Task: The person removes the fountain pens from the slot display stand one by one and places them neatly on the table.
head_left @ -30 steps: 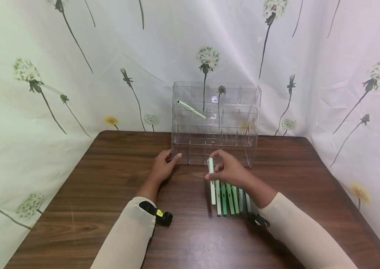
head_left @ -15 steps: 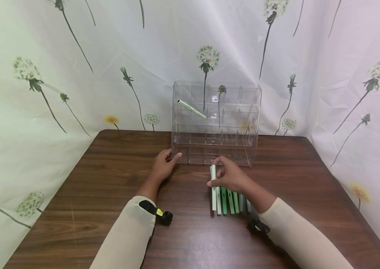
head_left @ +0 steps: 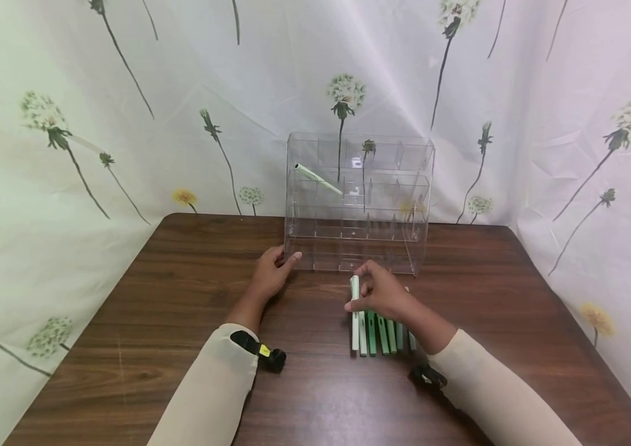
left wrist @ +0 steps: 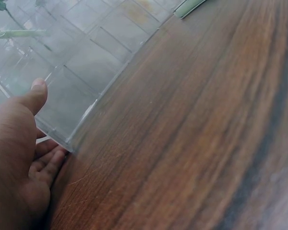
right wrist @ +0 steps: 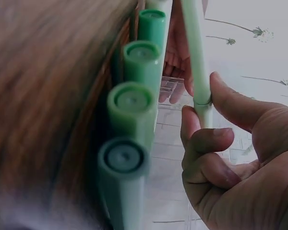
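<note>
- Sleeves, cream-coloured, are entering from the bottom of the head view; we are seeing a small black camera strapped at each wrist.
- Markers point(head_left: 383, 331) in shades of green are lying side by side on the brown table point(head_left: 154, 322), just below centre of the head view, caps pointing toward us in the right wrist view.
- Our right hand point(head_left: 385, 294) is resting over the far ends of that row and pinching a pale green marker point(head_left: 355, 310), the leftmost of the row; in the right wrist view the thumb and curled fingers point(right wrist: 209, 139) are clamped on its barrel.
- Our left hand point(head_left: 271, 275) is lying left of centre, fingers loosely curled and holding nothing, thumb stretched out and touching the lower left corner of the clear organizer point(head_left: 357, 204).
- That organizer is standing at the table's far edge, centre of the frame; one pale green marker point(head_left: 318, 180) is leaning slantwise in an upper left compartment.
- Behind it a dandelion-print curtain point(head_left: 126, 93) is filling the upper frame.
</note>
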A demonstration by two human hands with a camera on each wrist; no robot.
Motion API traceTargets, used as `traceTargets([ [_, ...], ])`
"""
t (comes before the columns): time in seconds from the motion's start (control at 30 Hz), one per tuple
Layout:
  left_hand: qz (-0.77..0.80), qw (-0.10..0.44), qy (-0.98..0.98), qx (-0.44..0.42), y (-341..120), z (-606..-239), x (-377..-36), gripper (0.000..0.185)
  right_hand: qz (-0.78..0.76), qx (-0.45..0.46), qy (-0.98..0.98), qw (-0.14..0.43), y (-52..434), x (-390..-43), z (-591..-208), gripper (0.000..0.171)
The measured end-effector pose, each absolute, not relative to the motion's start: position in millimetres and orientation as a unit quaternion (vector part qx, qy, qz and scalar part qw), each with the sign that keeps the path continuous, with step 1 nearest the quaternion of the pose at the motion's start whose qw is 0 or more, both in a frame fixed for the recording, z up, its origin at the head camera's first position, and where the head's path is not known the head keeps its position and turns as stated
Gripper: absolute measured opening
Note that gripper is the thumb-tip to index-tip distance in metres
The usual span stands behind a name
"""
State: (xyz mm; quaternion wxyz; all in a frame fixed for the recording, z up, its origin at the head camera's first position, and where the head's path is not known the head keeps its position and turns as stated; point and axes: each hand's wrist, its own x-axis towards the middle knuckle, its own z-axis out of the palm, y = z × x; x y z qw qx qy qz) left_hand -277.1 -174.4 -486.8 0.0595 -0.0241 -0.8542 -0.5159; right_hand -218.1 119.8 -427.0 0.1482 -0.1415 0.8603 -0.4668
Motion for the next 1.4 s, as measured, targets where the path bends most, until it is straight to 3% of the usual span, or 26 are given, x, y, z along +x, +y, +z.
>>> traceTargets([
  [0.53,-0.516,0.061,-0.854,-0.028,-176,-489,-278,0.058,-0.436,-0.145,0.878,0.135,111,-217,-439,0.068],
  [0.87,-0.516,0.063,-0.854,-0.024,-175,-488,-278,0.057,-0.392,-0.16,0.901,0.092,114,-217,-440,0.063],
  [1.2,-0.512,0.069,-0.856,-0.028,-175,-488,-279,0.057,-0.354,-0.175,0.917,0.054,116,-221,-443,0.07],
  [1.4,-0.509,0.064,-0.858,-0.023,-176,-488,-278,0.059,-0.338,-0.164,0.925,0.06,116,-223,-445,0.073],
])
